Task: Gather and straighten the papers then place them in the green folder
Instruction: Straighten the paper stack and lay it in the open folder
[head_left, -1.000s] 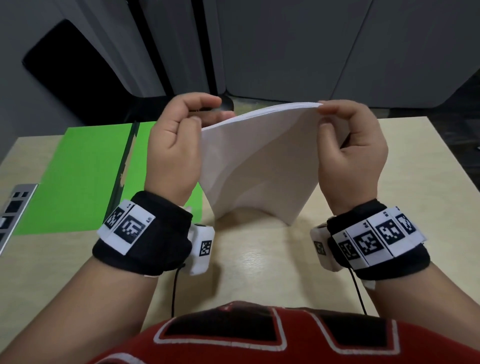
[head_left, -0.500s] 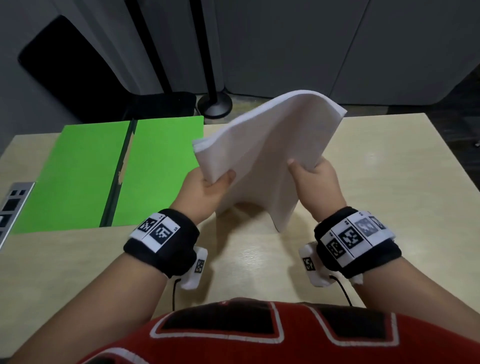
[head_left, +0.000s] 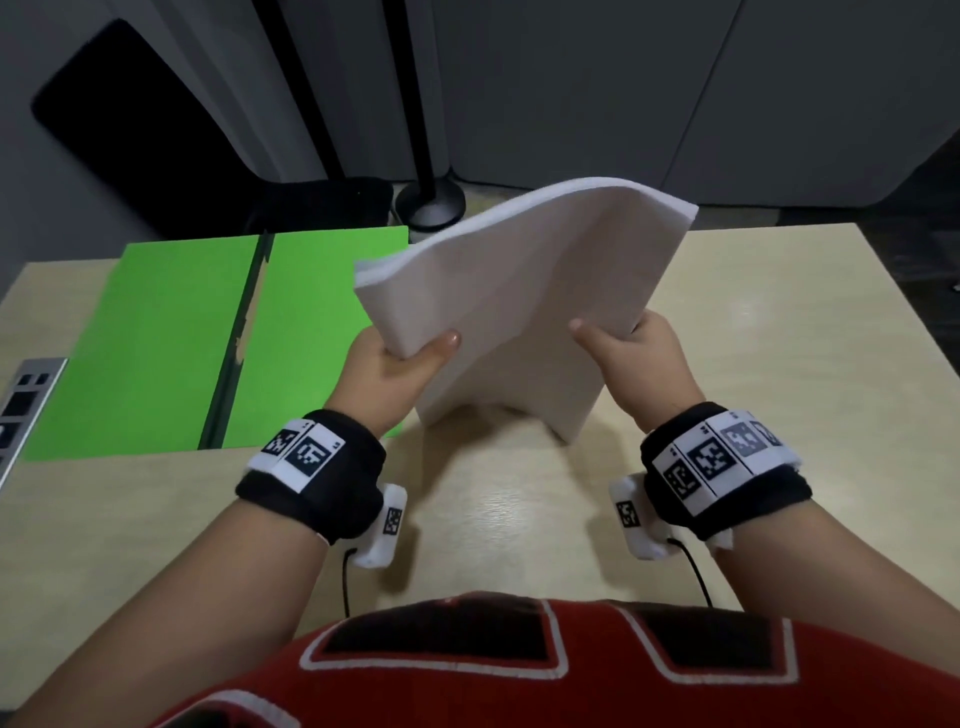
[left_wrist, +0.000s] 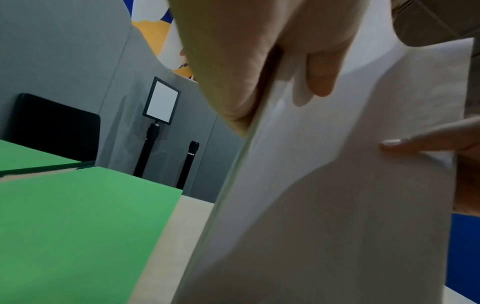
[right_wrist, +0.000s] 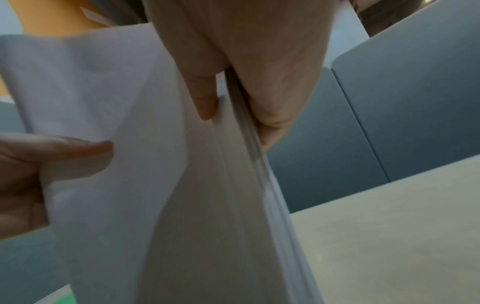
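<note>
1. I see the left hand (head_left: 395, 364) and the right hand (head_left: 631, 358) holding the stack of papers (head_left: 519, 291) upright on the table (head_left: 779, 364), each on one side edge. On both hands the thumb lies on the near face; the other fingers are hidden behind the sheets.
2. In the wrist views each hand pinches the papers between thumb and fingers, but the pictures are blurred.
3. The bottom edge of the papers touches the table. The top bends away from me.
4. The green folder (head_left: 171, 338) lies open and flat just to the left, and the left hand covers its near right corner. The table to the right is free.
5. One second ago both hands pinched the top edge; now they grip lower, at the sides.
</note>
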